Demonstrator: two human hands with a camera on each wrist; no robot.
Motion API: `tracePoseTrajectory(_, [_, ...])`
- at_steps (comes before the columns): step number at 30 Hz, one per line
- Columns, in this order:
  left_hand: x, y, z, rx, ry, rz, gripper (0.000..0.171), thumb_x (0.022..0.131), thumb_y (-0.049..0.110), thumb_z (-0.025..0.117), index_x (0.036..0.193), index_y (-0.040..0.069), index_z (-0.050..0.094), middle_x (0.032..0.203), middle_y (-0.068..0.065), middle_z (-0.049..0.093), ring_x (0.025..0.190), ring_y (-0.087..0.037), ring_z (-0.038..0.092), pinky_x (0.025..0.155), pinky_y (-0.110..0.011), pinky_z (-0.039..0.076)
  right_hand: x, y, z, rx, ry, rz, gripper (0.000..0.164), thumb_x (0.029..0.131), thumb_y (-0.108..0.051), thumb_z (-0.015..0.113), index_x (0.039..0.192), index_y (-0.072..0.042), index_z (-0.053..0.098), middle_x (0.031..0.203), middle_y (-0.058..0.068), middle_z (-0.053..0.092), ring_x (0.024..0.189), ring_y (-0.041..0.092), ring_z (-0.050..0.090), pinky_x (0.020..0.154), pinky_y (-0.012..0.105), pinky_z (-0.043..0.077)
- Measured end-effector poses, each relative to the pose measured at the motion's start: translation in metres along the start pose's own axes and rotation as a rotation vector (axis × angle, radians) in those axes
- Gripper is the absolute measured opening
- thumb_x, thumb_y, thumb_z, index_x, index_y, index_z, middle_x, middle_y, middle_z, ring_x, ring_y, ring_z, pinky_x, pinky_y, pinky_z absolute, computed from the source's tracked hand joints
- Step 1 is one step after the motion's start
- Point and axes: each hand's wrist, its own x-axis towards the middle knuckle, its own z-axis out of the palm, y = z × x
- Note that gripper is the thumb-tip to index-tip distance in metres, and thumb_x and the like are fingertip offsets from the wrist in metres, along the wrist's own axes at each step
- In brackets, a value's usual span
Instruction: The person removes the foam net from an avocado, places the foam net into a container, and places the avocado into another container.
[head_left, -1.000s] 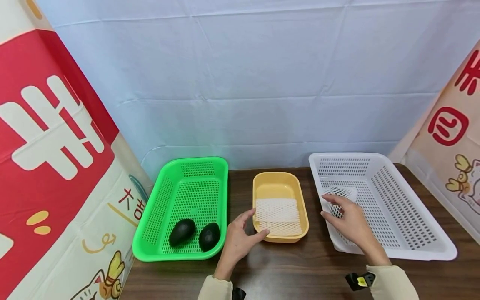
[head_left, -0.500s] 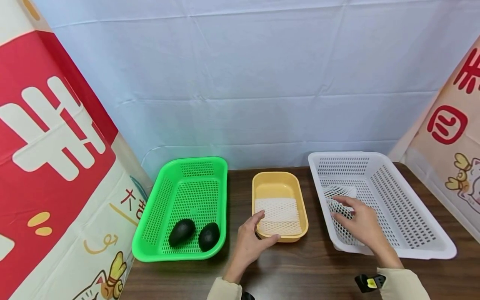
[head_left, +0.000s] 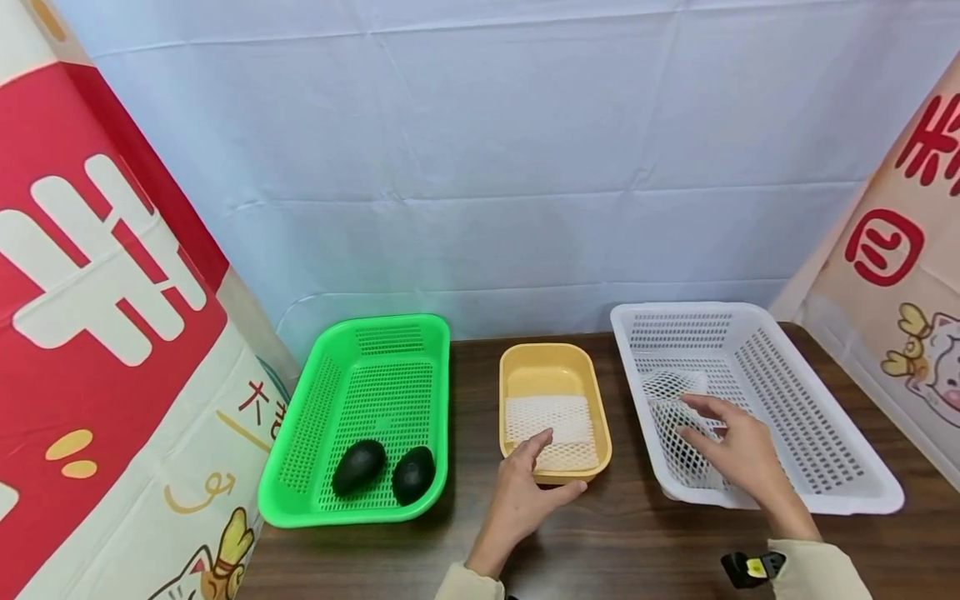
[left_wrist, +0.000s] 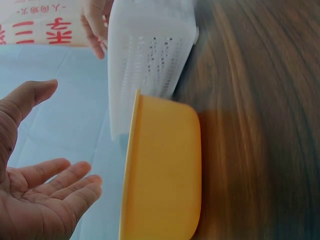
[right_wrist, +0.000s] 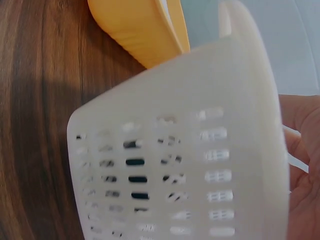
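My left hand (head_left: 525,496) hovers over the near left corner of a yellow tray (head_left: 551,354), fingers apart and holding nothing. White foam net sleeves (head_left: 555,425) lie flat in that tray. My right hand (head_left: 738,446) is above the near left part of a white basket (head_left: 813,400), thumb and fingers spread with nothing between them. Beside its fingertips, in the basket, lies a dark fruit in a white foam net (head_left: 678,450). Two dark avocados (head_left: 360,467) rest at the near end of a green basket (head_left: 442,392).
The three containers stand in a row on a dark wood table (head_left: 622,542). A pale cloth wall (head_left: 480,167) rises behind them, and printed cloths hang at both sides. In the right wrist view the white basket's side wall (right_wrist: 175,100) covers much of the hand.
My left hand has moved right, from beside the yellow tray to over its near edge. My right hand has drawn back toward the right and nearer, uncovering more of the netted fruit.
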Motion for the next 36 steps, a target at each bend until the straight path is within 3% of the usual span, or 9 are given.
tracePoseTrajectory(8, [-0.002, 0.007, 0.011, -0.071, -0.059, -0.021, 0.072, 0.068, 0.043, 0.074, 0.128, 0.012, 0.047, 0.121, 0.002, 0.051, 0.112, -0.013, 0.045, 0.09, -0.029, 0.038, -0.004, 0.009, -0.002, 0.006, -0.016, 0.046, 0.043, 0.077, -0.019, 0.07, 0.114, -0.003, 0.057, 0.108, 0.019, 0.057, 0.093, 0.036, 0.053, 0.07, 0.049, 0.045])
tracePoseTrajectory(19, [-0.004, 0.009, 0.027, -0.184, -0.072, -0.051, 0.075, 0.067, 0.038, 0.076, 0.129, 0.012, 0.044, 0.122, 0.003, 0.049, 0.113, -0.014, 0.045, 0.091, -0.025, 0.036, -0.005, 0.02, -0.01, 0.026, -0.085, 0.077, 0.044, 0.079, -0.019, 0.068, 0.117, -0.002, 0.054, 0.113, 0.02, 0.053, 0.096, 0.039, 0.051, 0.074, 0.051, 0.044])
tracePoseTrajectory(26, [-0.004, 0.014, 0.04, -0.204, -0.087, -0.022, 0.077, 0.068, 0.037, 0.076, 0.132, 0.014, 0.04, 0.122, 0.0, 0.049, 0.112, -0.014, 0.046, 0.091, -0.025, 0.037, -0.004, 0.026, -0.016, 0.0, -0.115, 0.1, 0.046, 0.078, -0.022, 0.069, 0.116, -0.001, 0.054, 0.115, 0.024, 0.05, 0.097, 0.042, 0.05, 0.072, 0.053, 0.044])
tracePoseTrajectory(36, [-0.003, 0.014, 0.057, -0.167, -0.093, 0.008, 0.078, 0.068, 0.039, 0.075, 0.132, 0.009, 0.041, 0.124, -0.005, 0.049, 0.113, -0.013, 0.044, 0.091, -0.026, 0.037, 0.001, 0.032, -0.021, 0.015, -0.327, 0.211, 0.065, 0.079, -0.036, 0.066, 0.128, 0.0, 0.042, 0.122, 0.03, 0.042, 0.098, 0.049, 0.048, 0.072, 0.053, 0.044])
